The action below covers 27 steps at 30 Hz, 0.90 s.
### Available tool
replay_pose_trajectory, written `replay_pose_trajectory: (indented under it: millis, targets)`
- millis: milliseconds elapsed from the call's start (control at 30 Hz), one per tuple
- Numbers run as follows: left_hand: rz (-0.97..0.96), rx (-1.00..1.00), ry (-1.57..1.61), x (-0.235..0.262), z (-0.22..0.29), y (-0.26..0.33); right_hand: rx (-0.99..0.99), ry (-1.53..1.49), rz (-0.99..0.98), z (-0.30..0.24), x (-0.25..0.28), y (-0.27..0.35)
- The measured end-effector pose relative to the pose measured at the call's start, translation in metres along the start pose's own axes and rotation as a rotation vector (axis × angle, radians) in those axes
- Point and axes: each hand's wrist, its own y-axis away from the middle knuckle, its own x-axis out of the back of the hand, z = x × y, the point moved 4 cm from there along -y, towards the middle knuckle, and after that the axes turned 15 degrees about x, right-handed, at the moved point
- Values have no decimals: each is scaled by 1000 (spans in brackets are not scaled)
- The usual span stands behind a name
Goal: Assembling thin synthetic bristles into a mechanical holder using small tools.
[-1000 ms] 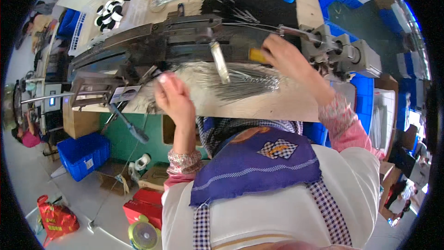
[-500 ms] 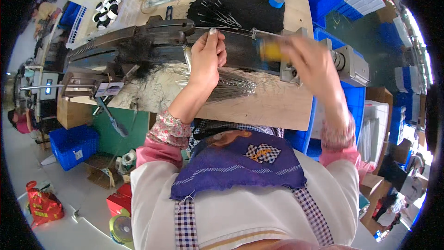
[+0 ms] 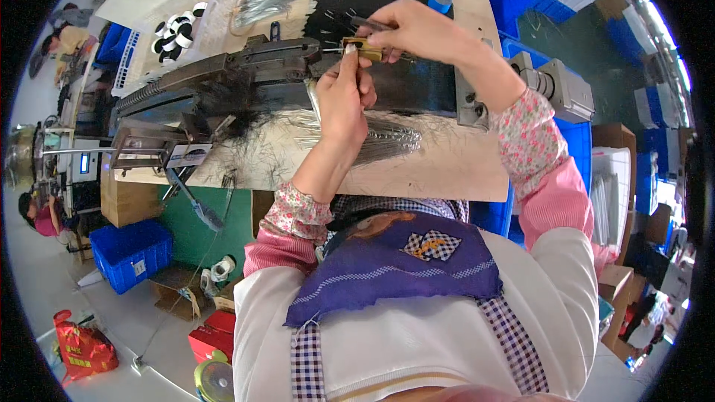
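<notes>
My left hand [image 3: 344,100] is closed, thumb up, at a thin metal wire [image 3: 332,50] that runs out of the end of a dark metal machine [image 3: 275,56]. Its thumb tip meets the left end of a brass-yellow block [image 3: 363,48]. My right hand [image 3: 417,30] comes over from the right, its fingers bent round that block. A dark narrow piece [image 3: 370,24] shows at the right fingers, partly hidden. Behind them lies a black cloth [image 3: 335,1] with thin wire pieces [image 3: 342,18] on it. A bundle of silvery wires [image 3: 387,136] lies near my left wrist.
A blue round container [image 3: 440,1] stands at the cloth's far right corner. At the back left are a clear basket [image 3: 212,11] of black-and-white rolls and a bag of silvery wires [image 3: 268,4]. A grey motor unit [image 3: 566,89] sits right. Black bristles [image 3: 238,134] litter the table.
My right hand has swung left and away from me, bringing the yellow block to my left thumb. My left hand stays closed at the wire. The whole view has shifted slightly.
</notes>
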Motion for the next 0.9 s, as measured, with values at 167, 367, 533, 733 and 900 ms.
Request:
replay_pose_trajectory:
  millis: [167,367,533,733,900]
  targets:
    - [-221,121,-17,-14,-14,-7,-202,-180,-124,5,8,-8]
    - [-396,217,625,-20,3,2,124,528,-185,-19,17,2]
    - [-424,261,685,-13,4,3,477,1025,12,-56,-18,24]
    - [-353,174,615,-3,6,11,205,461,330,-31,8,13]
    - [-291,95,574,-5,7,14,288,550,209,-32,-9,4]
